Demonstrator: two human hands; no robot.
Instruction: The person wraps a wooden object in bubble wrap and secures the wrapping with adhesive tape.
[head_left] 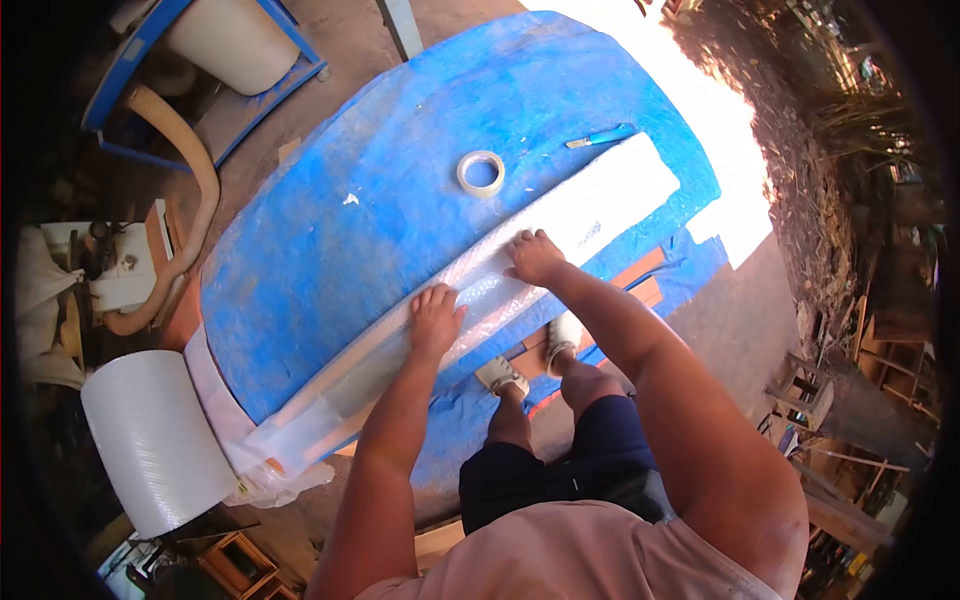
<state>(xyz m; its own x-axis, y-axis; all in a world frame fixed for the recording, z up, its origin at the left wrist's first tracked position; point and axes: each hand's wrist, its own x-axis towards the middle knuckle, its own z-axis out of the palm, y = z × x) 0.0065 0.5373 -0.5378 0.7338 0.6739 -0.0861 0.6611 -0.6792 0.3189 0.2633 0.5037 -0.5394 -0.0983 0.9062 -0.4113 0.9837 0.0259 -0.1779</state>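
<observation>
A long flat piece wrapped in bubble wrap (610, 190) lies diagonally across the blue-covered table. My left hand (436, 319) rests on the middle of the wrap, palm down, fingers somewhat spread. Further up and to the right, my right hand (535, 257) presses on the same wrap with its fingers slightly bent and apart. Beyond the hands sits a roll of tape (480, 174), lying flat. A blue cutter (603, 136) is beside the far end of the wrapped piece.
A large bubble wrap roll (158, 442) stands at the lower left, next to the table's blue cover (300, 240). A ribbed hose (205, 190) runs from a blue-framed machine (155, 25) at the upper left. Wooden pieces (640, 270) lie below the wrapped piece.
</observation>
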